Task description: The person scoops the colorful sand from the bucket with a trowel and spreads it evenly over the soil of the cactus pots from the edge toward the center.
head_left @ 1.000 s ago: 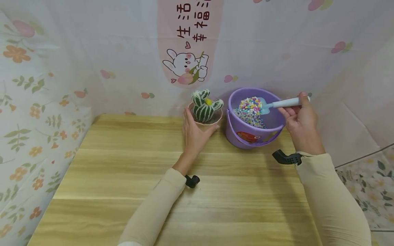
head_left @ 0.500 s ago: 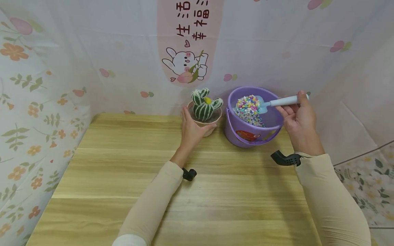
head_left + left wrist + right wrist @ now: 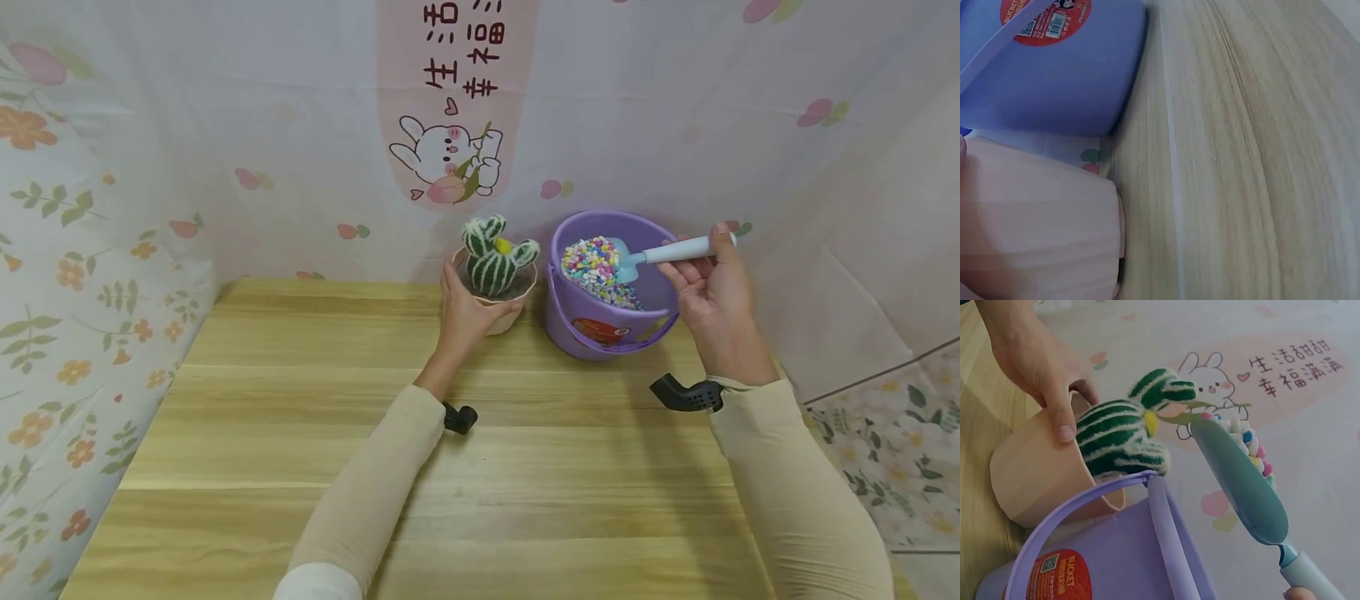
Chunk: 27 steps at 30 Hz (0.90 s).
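Compared with a second earlier, the left hand (image 3: 465, 312) had closed further round the pink pot (image 3: 501, 302), and the loaded scoop (image 3: 626, 262) sat slightly lower over the purple bucket (image 3: 609, 327). The left hand gripped the pot with its thumb hooked over the rim and its fingers curled behind, tipping it a little toward the bucket in the right wrist view. The right hand (image 3: 712, 292) pinched the pale handle of the scoop between thumb and fingers, its blade heaped with coloured pebbles (image 3: 592, 258).

To carry the load across well, the blade would need to stay level and travel low, since the pebbles were piled high and loose. Keeping the pot steady and close beside the bucket would shorten the crossing.

In the way stood the striped cactus (image 3: 495, 258), which filled most of the pot's mouth, so the pebbles would have to go in at the edge, round its stem. The bucket's handle (image 3: 1079, 519) hung down on the near side, clear of the path. Both stood at the back of the wooden bench (image 3: 480, 467), just before the flowered cloth (image 3: 225, 125).
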{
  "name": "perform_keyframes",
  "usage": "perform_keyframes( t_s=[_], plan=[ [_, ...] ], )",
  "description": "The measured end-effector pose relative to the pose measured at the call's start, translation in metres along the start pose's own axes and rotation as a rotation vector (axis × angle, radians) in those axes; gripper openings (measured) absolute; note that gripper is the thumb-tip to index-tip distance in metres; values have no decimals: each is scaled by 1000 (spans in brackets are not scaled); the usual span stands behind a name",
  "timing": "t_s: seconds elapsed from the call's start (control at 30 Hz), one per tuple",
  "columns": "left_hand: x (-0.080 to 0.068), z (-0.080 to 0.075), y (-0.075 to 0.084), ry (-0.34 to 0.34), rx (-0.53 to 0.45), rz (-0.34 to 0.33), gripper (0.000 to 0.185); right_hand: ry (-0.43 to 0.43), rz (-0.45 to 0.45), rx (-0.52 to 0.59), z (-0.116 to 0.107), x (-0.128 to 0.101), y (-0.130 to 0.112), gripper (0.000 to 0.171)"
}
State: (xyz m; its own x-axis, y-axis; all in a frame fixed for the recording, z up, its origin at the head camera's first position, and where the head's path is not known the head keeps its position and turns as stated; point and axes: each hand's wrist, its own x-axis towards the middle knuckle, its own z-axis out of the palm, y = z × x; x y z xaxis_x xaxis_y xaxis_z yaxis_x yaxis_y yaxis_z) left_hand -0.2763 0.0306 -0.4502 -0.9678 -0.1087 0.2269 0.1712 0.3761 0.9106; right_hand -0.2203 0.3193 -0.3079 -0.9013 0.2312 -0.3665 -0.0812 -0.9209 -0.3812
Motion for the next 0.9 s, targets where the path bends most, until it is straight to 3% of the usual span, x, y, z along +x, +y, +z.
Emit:
perform_keyframes(
  t_s=[0.47, 0.9],
  plan=[
    [2, 1, -7, 55, 34, 53, 120, 1, 13, 14, 1, -1, 8, 40],
    [-9, -10, -6, 6, 30, 19, 125, -8, 21, 5, -4, -3, 12, 47]
  ],
)
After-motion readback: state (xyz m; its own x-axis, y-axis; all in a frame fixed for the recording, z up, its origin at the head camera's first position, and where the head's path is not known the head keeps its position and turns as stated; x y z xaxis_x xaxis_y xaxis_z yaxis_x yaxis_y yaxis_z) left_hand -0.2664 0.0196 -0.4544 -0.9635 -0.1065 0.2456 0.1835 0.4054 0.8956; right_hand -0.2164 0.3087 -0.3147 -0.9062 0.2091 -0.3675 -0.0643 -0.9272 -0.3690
